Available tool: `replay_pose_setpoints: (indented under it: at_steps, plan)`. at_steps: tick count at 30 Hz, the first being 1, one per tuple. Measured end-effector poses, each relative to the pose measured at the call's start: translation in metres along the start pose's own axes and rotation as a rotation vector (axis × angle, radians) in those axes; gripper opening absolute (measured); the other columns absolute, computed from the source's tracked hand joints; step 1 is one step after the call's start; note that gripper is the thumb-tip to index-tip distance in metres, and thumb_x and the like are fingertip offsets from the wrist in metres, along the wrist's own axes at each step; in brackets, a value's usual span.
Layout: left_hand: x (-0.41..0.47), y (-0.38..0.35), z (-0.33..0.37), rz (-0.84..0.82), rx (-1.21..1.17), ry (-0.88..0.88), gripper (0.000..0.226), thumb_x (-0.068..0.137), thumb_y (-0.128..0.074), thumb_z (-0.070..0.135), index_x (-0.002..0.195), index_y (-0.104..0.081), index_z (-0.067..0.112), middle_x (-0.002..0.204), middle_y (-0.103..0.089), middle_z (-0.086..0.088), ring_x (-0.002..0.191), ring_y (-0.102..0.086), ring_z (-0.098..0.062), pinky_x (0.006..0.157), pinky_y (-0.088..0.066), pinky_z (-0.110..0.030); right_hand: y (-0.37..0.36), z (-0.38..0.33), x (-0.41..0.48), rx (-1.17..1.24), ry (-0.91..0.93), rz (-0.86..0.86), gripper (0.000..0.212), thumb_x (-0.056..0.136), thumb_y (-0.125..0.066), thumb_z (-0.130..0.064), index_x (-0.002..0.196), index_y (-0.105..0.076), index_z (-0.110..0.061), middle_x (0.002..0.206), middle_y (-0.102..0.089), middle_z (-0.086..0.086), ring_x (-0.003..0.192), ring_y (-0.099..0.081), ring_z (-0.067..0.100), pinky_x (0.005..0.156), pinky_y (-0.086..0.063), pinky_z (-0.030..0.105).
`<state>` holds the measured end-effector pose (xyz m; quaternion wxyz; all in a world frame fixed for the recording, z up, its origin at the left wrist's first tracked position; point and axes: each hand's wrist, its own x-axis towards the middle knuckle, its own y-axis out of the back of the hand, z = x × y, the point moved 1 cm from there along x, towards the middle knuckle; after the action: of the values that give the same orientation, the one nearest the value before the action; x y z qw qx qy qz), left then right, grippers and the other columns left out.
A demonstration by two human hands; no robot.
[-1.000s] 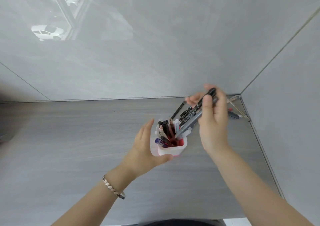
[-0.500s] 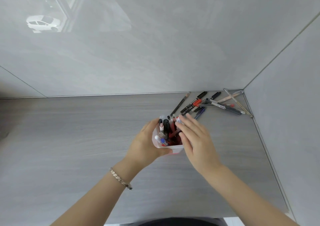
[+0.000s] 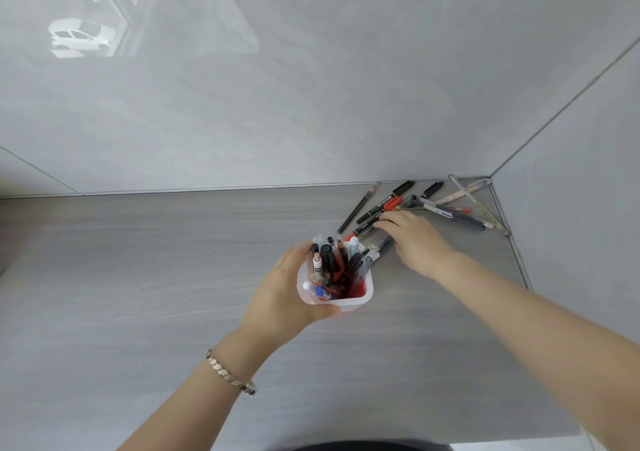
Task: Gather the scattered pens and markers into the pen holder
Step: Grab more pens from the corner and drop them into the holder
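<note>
A white pen holder (image 3: 349,300) with a red inside stands on the grey desk, filled with several pens and markers. My left hand (image 3: 284,291) wraps around its left side and steadies it. My right hand (image 3: 414,239) lies flat, palm down, over the near end of the scattered pens (image 3: 446,210) in the far right corner. Its fingertips touch a black and red marker (image 3: 367,227); I cannot tell whether the fingers grip it. A thin black pencil (image 3: 356,210) lies just left of the pile.
The grey desk (image 3: 138,277) meets glossy grey walls at the back and on the right, forming a corner where the loose pens lie. A metal bracelet (image 3: 230,374) sits on my left wrist. The desk's near edge runs along the bottom right.
My right hand dropped a bundle of pens into the holder, let go, then moved right and away to the loose pile. The left hand stayed on the holder.
</note>
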<state>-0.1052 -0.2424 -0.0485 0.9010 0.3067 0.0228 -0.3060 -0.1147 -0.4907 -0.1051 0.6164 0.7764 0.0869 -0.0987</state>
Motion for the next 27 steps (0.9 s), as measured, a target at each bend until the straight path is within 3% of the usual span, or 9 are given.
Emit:
replay_pose_setpoints:
  at_steps: [5, 8, 14, 16, 18, 20, 22, 24, 27]
  plan:
    - [-0.001, 0.0, 0.001, -0.004, -0.006, 0.014, 0.089, 0.056, -0.086, 0.02, 0.131, -0.038, 0.028, 0.109, -0.038, 0.034, 0.111, -0.039, 0.004, 0.089, -0.035, -0.017, 0.005, -0.001, 0.001, -0.188, 0.121, -0.048, 0.04, 0.079, -0.046, 0.006, 0.117, -0.053, -0.007, 0.125, -0.05, 0.013, 0.114, -0.043, 0.032, 0.088, -0.039, 0.04]
    - [-0.001, -0.001, 0.001, -0.011, -0.022, 0.02, 0.088, 0.056, -0.086, 0.019, 0.13, -0.039, 0.029, 0.11, -0.041, 0.032, 0.113, -0.039, 0.003, 0.091, -0.033, -0.02, 0.006, 0.001, -0.012, -0.235, 0.187, -0.141, 0.033, 0.085, -0.045, -0.001, 0.115, -0.054, -0.008, 0.12, -0.05, 0.013, 0.112, -0.044, 0.03, 0.088, -0.042, 0.04]
    - [-0.002, -0.001, 0.0, -0.008, -0.018, 0.005, 0.088, 0.056, -0.086, 0.018, 0.13, -0.039, 0.027, 0.106, -0.037, 0.037, 0.112, -0.039, 0.005, 0.077, -0.03, 0.0, -0.02, 0.017, -0.085, -0.108, 0.285, 0.004, 0.028, 0.059, -0.065, -0.005, 0.083, -0.068, -0.019, 0.09, -0.068, 0.003, 0.081, -0.066, 0.023, 0.064, -0.057, 0.028]
    - [-0.002, -0.001, 0.0, -0.006, -0.02, 0.003, 0.088, 0.056, -0.086, 0.018, 0.13, -0.039, 0.027, 0.105, -0.035, 0.039, 0.111, -0.038, 0.006, 0.076, -0.029, 0.002, -0.031, 0.021, -0.104, 0.085, 0.173, 0.026, 0.032, 0.062, -0.062, 0.006, 0.085, -0.069, -0.015, 0.099, -0.067, 0.009, 0.09, -0.065, 0.029, 0.079, -0.052, 0.029]
    - [-0.002, -0.001, 0.001, -0.005, -0.026, 0.006, 0.088, 0.057, -0.086, 0.017, 0.13, -0.038, 0.027, 0.104, -0.034, 0.04, 0.111, -0.038, 0.006, 0.076, -0.029, 0.001, -0.035, 0.018, -0.116, 0.31, -0.105, 0.147, 0.028, 0.071, -0.06, 0.01, 0.089, -0.069, -0.01, 0.104, -0.061, 0.013, 0.096, -0.061, 0.031, 0.086, -0.043, 0.027]
    - [-0.002, -0.001, 0.001, -0.001, -0.032, 0.01, 0.088, 0.057, -0.086, 0.016, 0.13, -0.039, 0.028, 0.104, -0.035, 0.04, 0.111, -0.039, 0.005, 0.075, -0.029, 0.0, -0.031, 0.008, -0.117, 0.472, -0.488, 0.276, 0.023, 0.081, -0.062, -0.01, 0.103, -0.061, -0.008, 0.108, -0.055, 0.014, 0.097, -0.058, 0.031, 0.084, -0.045, 0.035]
    - [-0.003, -0.001, 0.002, 0.001, -0.036, 0.01, 0.086, 0.056, -0.086, 0.016, 0.127, -0.038, 0.032, 0.104, -0.036, 0.039, 0.11, -0.04, 0.005, 0.075, -0.032, -0.002, -0.03, -0.007, -0.11, 0.538, -0.762, 0.166, 0.046, 0.083, -0.063, -0.031, 0.118, -0.048, -0.006, 0.116, -0.054, 0.016, 0.103, -0.056, 0.034, 0.085, -0.045, 0.038]
    - [-0.003, 0.0, 0.003, -0.001, -0.038, 0.009, 0.086, 0.056, -0.086, 0.016, 0.126, -0.039, 0.032, 0.104, -0.037, 0.039, 0.109, -0.04, 0.005, 0.075, -0.033, -0.003, -0.03, -0.021, -0.1, 0.508, -0.813, 0.102, 0.052, 0.082, -0.063, -0.036, 0.119, -0.045, -0.005, 0.12, -0.056, 0.018, 0.108, -0.055, 0.035, 0.086, -0.045, 0.039]
    - [-0.003, 0.0, 0.002, -0.002, -0.036, 0.012, 0.088, 0.056, -0.086, 0.018, 0.129, -0.039, 0.028, 0.104, -0.035, 0.039, 0.11, -0.039, 0.004, 0.075, -0.031, -0.002, -0.03, -0.033, -0.084, 0.434, -0.819, 0.066, 0.036, 0.083, -0.06, -0.031, 0.109, -0.053, -0.006, 0.11, -0.063, 0.016, 0.102, -0.058, 0.034, 0.079, -0.048, 0.038]
